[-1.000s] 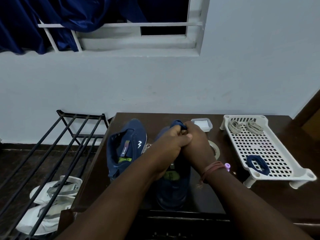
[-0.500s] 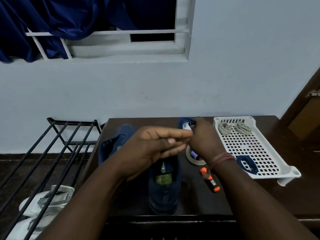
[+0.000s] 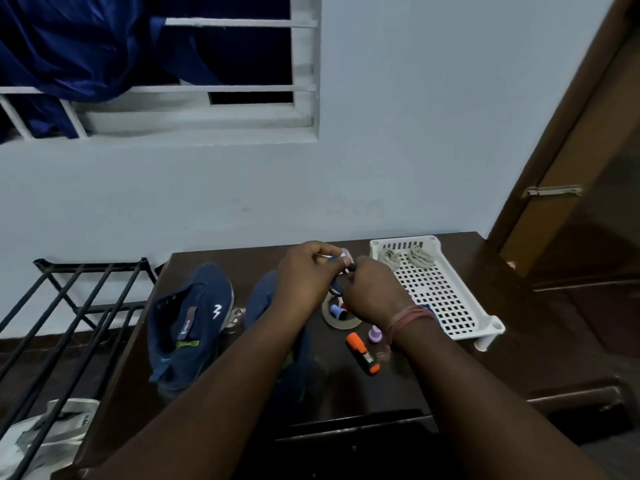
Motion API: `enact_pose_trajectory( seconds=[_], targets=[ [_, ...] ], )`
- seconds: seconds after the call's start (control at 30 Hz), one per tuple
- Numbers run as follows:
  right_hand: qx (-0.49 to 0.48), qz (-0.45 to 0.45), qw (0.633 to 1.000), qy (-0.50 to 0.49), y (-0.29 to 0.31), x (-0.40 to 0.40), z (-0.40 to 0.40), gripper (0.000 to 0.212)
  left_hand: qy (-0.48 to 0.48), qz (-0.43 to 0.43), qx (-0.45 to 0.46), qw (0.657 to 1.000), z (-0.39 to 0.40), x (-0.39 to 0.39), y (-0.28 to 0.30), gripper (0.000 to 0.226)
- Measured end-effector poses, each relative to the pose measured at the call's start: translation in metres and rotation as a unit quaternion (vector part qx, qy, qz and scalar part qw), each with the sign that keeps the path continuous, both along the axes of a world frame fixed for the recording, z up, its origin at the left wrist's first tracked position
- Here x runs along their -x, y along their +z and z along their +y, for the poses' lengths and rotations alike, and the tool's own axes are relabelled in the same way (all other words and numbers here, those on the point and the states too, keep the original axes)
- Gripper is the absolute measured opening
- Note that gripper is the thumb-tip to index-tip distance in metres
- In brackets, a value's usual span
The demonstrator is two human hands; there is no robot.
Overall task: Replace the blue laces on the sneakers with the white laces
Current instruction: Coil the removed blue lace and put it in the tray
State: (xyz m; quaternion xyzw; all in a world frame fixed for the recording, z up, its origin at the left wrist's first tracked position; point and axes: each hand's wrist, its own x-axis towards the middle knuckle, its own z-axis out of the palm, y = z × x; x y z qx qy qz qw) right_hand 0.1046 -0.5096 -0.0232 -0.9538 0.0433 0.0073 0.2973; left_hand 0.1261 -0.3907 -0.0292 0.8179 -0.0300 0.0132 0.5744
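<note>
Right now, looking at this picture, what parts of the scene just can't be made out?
- Head view: the right sneaker is mostly hidden by the left forearm.
- The blue lace is bunched between the left hand and right hand; each grip on it is blurred.
- The white laces in the tray are too small to judge.
- White shoes are cut off by the left edge.

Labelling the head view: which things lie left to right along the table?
Blue laceless sneaker → tan tape roll → orange highlighter marker → small lilac cap → white perforated plastic tray.
</note>
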Motion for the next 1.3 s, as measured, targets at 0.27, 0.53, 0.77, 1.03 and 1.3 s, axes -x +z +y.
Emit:
enact_pose_trajectory(
  seconds=[0.27,0.53,0.77,1.03,1.3],
  targets=[
    [0.046,0.102,0.992,-0.059,0.015,0.014,-0.081,0.028,-0.079,0.035,-0.08,0.993,-0.082,-0.01,-0.006,0.02],
    [0.038,0.187,0.967,-0.169,-0.012,0.004,-0.166,0.014,-0.147,0.049,-0.131,0.979,-0.169,-0.023,-0.045,0.013],
    [0.107,0.238,0.935,-0.239,-0.054,0.003,-0.189,0.07,-0.154,0.057,-0.231,0.959,-0.209,-0.031,-0.079,0.012],
    [0.239,0.167,0.929,-0.228,-0.081,-0.005,-0.192,0.056,-0.138,-0.034,-0.389,0.91,-0.221,-0.03,-0.096,0.014],
    [0.211,0.142,0.942,-0.219,-0.08,0.002,-0.197,0.055,-0.18,-0.07,-0.435,0.88,-0.22,-0.03,-0.099,0.021]
  ],
)
